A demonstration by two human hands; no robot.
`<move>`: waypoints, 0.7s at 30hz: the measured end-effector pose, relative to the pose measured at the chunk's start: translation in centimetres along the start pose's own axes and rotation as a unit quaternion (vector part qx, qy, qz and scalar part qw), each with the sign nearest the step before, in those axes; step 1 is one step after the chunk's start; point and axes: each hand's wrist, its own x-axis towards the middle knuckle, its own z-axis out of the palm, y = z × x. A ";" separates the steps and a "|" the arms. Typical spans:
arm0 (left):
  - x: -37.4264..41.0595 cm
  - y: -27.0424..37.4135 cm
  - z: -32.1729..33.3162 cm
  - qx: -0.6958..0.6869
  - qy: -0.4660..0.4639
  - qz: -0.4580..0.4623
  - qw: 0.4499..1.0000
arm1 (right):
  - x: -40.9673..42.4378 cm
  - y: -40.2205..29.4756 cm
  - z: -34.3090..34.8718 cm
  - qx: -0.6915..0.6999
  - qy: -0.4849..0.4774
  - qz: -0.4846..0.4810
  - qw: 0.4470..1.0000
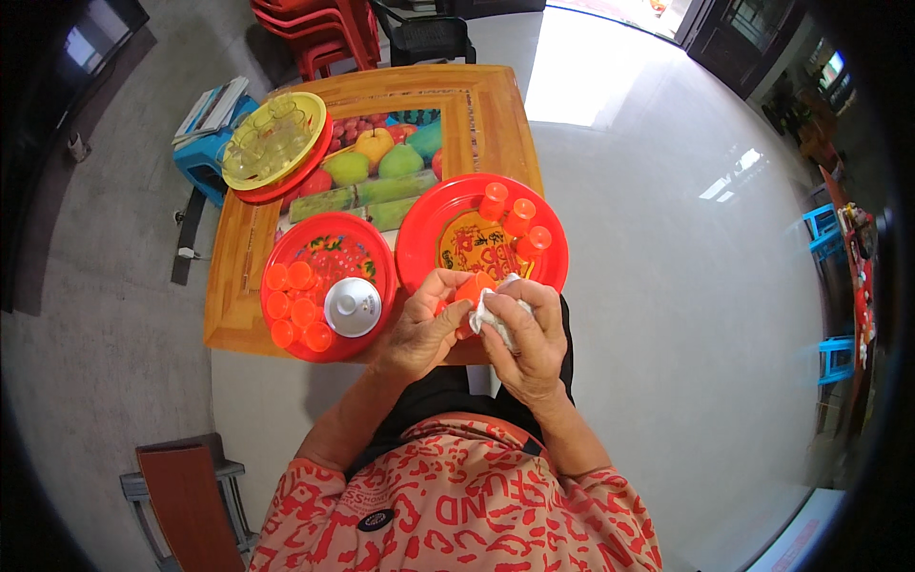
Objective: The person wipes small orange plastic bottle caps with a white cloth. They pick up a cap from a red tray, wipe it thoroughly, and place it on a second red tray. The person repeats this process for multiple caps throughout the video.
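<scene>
Between the fingers of my left hand (422, 325) is a small orange plastic cup (473, 287). My right hand (529, 336) grips a crumpled white cloth (493, 322) and presses it against that cup. Both hands are over the near edge of a round red tray (414, 243), where several upturned orange cups (520, 218) stand along the right side. To the left, a second red tray (386, 264) carries several orange cups (304, 311) grouped together and a white lidded bowl or lid (352, 306). My fingers and the cloth hide part of the held cup.
A wooden table (236, 314) with a fruit-print top bears the trays. At its far left, a yellow basin (314, 107) of clear glasses rests on a red one. Beside it, a blue stool (193, 168) holds papers. Red chairs (322, 28) and a black chair (429, 39) stand beyond.
</scene>
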 end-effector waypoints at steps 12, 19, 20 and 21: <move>0.4 -0.8 1.7 -0.168 0.044 -0.042 0.984 | -0.9 0.2 1.3 -0.092 0.057 -0.040 0.993; -0.1 -1.2 2.0 -0.090 0.043 0.023 0.995 | -1.1 1.1 1.8 -0.034 0.090 0.034 0.995; -0.2 -1.0 2.1 -0.090 0.051 0.012 0.995 | -1.2 1.3 2.0 -0.005 0.101 0.073 0.992; -0.3 -0.7 2.2 -0.089 0.060 0.001 0.994 | -1.2 1.4 2.1 0.024 0.112 0.110 0.987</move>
